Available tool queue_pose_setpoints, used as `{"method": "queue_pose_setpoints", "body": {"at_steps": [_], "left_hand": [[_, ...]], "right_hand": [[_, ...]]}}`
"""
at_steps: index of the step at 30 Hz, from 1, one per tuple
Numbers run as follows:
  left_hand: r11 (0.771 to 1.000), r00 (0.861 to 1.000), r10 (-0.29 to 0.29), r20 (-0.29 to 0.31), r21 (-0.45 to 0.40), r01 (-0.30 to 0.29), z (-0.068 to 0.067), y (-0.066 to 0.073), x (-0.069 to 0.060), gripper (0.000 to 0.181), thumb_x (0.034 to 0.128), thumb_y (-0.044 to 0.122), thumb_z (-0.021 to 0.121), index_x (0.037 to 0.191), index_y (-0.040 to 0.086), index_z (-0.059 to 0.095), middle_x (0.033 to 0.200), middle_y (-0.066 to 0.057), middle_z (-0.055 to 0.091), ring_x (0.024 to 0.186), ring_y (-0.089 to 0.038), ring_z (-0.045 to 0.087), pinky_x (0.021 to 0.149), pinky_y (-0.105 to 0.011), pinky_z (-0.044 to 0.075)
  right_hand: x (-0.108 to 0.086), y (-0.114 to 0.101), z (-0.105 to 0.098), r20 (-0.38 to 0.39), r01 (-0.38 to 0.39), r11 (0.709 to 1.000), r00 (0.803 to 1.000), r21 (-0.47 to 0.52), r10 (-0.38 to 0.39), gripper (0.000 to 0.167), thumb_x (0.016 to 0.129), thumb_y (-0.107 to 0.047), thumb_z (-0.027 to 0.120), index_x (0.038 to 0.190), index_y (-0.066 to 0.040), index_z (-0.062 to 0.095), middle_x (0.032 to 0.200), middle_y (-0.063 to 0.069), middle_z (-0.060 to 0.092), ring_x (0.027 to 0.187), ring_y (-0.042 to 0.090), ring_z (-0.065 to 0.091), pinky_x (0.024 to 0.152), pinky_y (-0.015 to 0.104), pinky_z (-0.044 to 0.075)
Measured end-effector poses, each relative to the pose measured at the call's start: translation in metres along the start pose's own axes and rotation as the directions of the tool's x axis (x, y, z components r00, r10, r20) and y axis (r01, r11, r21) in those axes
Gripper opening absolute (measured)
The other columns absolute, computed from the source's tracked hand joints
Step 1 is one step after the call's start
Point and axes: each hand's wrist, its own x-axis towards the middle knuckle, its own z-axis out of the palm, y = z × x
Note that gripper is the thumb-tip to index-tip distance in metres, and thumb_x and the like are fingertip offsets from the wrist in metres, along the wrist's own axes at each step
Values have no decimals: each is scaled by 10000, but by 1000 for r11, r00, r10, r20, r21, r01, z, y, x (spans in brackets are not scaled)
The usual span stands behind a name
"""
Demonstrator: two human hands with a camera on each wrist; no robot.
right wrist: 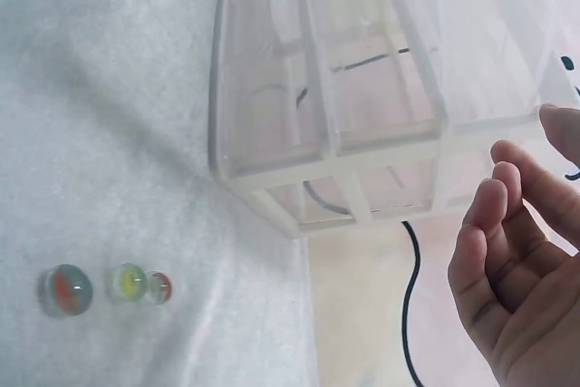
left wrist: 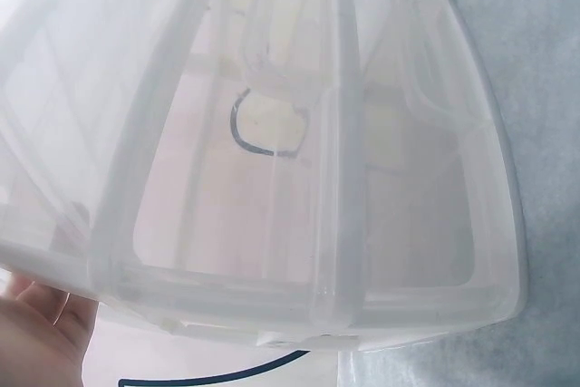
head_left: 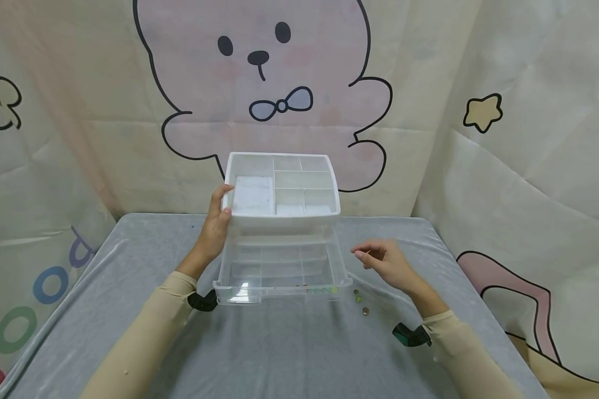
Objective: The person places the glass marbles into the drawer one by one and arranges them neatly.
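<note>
A white plastic drawer organizer with a compartmented top stands on the cloth. Its clear drawer sticks out toward me, and small greenish bits show along its front right. My left hand grips the organizer's upper left side, thumb near the top rim; only part of that hand shows in the left wrist view. To the right of the organizer, my right hand hovers apart from it, fingers loosely bent and holding nothing. Below it lie a reddish marble, a yellow-green marble and a smaller red-green marble.
Grey-blue cloth covers the table. Behind it hangs a curtain printed with a pink bear, close to the organizer's back. More printed fabric borders the right side.
</note>
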Motion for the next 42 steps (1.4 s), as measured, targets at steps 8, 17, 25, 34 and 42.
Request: {"method": "queue_pose_setpoints", "body": {"at_steps": [8,17,25,34,42], "left_hand": [[1000,1000,0,4,-1,0,0,0,-1,448,1033,172,287,1474,104,245,1591,-226,181,1354,-389,273,1038,-622,257],[1000,1000,6,-4,0,-6,0,-1,0,439,1036,160,289,1469,96,248,1595,-227,180,1354,-387,272,1038,-622,255],[1000,1000,7,3,1,-7,0,0,-1,448,1029,166,288,1469,96,249,1594,-226,181,1352,-385,278,1035,-622,265],[1000,1000,8,12,6,-8,-1,0,0,447,1032,167,282,1474,108,247,1585,-232,191,1333,-393,298,1004,-609,296],[1000,1000,-10,16,10,10,-1,0,-1,446,1036,181,282,1477,131,244,1595,-213,178,1328,-392,302,990,-623,315]], "right_hand": [[-3,17,6,13,-50,999,999,9,50,192,998,-98,612,1103,8,731,802,-82,611,691,102,603,673,275,535],[-8,34,11,56,-87,996,995,28,85,239,998,-96,606,1112,86,710,774,-12,629,668,139,606,645,303,530],[-14,51,12,139,-180,984,974,-12,180,283,997,-152,623,1156,65,710,993,211,703,721,179,647,687,299,554],[-24,73,12,172,-176,984,969,-16,176,258,987,-167,643,1135,26,730,1023,221,732,726,142,655,655,262,539],[-27,87,12,214,-201,979,958,26,191,257,988,-155,639,1136,40,717,938,217,709,677,134,616,597,299,528]]}}
